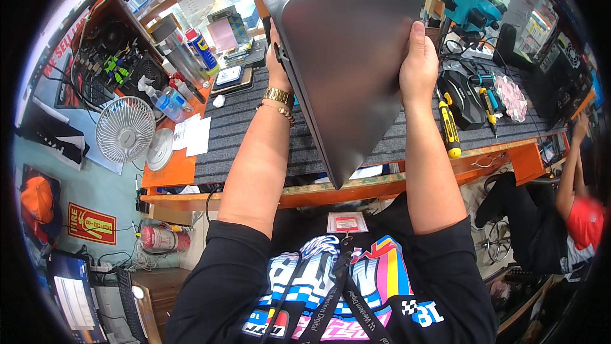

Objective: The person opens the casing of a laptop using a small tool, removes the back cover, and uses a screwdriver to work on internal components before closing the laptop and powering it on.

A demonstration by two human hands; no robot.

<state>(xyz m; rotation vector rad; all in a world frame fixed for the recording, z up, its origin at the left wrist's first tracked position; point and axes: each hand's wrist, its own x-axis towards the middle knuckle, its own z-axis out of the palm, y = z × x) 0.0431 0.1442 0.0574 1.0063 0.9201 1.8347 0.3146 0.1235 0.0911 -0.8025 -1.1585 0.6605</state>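
Up above the workbench I hold a dark grey laptop (356,57) tilted on edge, its smooth lid facing me and one corner pointing down toward the bench's front edge. My right hand (420,67) grips its right side, with the thumb on the lid and the other fingers hidden behind. Along the opposite side, near the hinge, my left hand (277,67) holds the laptop; most of its fingers are out of sight. Beneath lies a grey ribbed mat (248,134). A yellow and black screwdriver (449,127) rests on the mat by my right forearm.
A white fan (125,129), a spray can (201,52) and bottles (167,103) stand at left. On the right are a black case (463,99), another screwdriver (489,112) and a teal microscope (471,7). A co-worker in a red shirt (584,222) sits at far right.
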